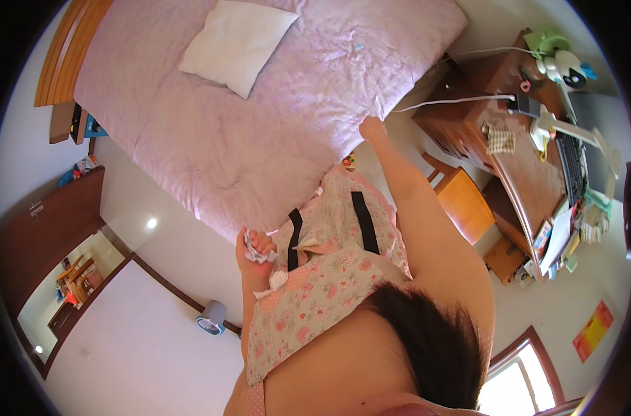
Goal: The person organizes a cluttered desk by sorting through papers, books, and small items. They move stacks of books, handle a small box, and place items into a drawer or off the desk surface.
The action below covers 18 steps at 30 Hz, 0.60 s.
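Mostly, the pink bedspread (281, 145) lies beyond both hands (373, 129) (254, 255).

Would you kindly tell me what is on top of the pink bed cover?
A white pillow lies on the pink bed cover, and a small blue spot shows, too tiny to identify. The right hand is at the cover's edge. What lies beneath pillow and cover is hidden.

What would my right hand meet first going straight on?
Most likely the pink bed cover: the right hand is at its edge, apparently touching it already, though depth and exact contact are unclear in this view.
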Each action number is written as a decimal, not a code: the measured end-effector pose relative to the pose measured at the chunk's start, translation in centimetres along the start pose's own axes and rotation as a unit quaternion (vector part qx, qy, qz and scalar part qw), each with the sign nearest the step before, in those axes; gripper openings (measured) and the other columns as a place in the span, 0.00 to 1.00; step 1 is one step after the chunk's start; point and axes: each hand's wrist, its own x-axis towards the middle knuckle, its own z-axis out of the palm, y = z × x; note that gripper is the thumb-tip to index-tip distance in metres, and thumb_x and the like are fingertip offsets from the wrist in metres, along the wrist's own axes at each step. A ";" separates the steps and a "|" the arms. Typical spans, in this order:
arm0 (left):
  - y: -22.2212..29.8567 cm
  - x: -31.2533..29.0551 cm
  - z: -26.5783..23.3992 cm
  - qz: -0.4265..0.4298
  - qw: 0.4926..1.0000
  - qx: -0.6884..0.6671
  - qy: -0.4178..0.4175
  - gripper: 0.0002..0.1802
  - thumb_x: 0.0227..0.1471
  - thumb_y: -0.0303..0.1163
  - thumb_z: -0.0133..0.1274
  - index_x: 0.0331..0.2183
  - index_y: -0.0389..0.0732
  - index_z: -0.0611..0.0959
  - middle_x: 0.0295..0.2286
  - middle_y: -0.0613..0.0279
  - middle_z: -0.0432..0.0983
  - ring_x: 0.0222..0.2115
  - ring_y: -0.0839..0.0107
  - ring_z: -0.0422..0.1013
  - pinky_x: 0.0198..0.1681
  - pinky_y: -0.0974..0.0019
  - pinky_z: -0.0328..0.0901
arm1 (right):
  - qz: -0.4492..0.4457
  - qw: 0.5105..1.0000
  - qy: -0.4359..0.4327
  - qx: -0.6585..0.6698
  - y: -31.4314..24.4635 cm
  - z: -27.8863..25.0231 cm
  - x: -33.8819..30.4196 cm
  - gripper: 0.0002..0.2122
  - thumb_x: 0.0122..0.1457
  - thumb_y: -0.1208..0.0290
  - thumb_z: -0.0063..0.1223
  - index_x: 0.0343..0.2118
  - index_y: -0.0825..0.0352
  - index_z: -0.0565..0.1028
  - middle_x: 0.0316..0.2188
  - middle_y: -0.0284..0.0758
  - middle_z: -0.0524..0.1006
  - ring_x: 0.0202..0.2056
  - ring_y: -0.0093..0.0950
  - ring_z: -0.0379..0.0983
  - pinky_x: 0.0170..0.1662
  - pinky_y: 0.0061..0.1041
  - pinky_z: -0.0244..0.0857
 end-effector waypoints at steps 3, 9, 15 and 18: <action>-1.0 0.8 2.3 -0.004 0.999 -0.034 0.006 0.21 0.56 0.41 0.42 0.15 0.43 0.65 0.12 0.68 0.55 0.13 0.77 0.52 0.16 0.72 0.50 | 0.008 0.999 -0.019 0.050 -1.9 -3.6 6.5 0.19 0.52 0.67 0.42 0.48 0.65 0.70 0.57 0.44 0.59 0.57 0.47 0.55 0.54 0.41 0.58; -2.2 4.0 6.3 0.010 0.995 -0.042 0.088 0.21 0.57 0.42 0.41 0.17 0.41 0.68 0.12 0.68 0.55 0.12 0.77 0.52 0.15 0.72 0.49 | -0.019 0.998 0.046 0.046 -5.8 -7.5 14.6 0.21 0.52 0.68 0.43 0.51 0.60 0.68 0.62 0.36 0.49 0.59 0.42 0.51 0.56 0.39 0.57; -3.1 7.6 7.6 0.020 0.990 -0.057 0.124 0.21 0.56 0.44 0.41 0.21 0.39 0.75 0.11 0.68 0.56 0.11 0.76 0.52 0.14 0.72 0.49 | -0.035 0.999 -0.002 -0.028 -6.6 -7.9 20.9 0.27 0.51 0.70 0.44 0.57 0.57 0.60 0.64 0.33 0.44 0.60 0.41 0.49 0.55 0.38 0.59; -2.7 8.8 8.5 0.009 0.992 -0.043 0.121 0.20 0.56 0.43 0.42 0.21 0.38 0.75 0.11 0.68 0.57 0.12 0.76 0.52 0.14 0.72 0.50 | -0.085 0.994 0.048 -0.046 -4.0 -5.9 24.3 0.27 0.51 0.70 0.44 0.57 0.64 0.59 0.63 0.36 0.47 0.59 0.43 0.51 0.55 0.36 0.58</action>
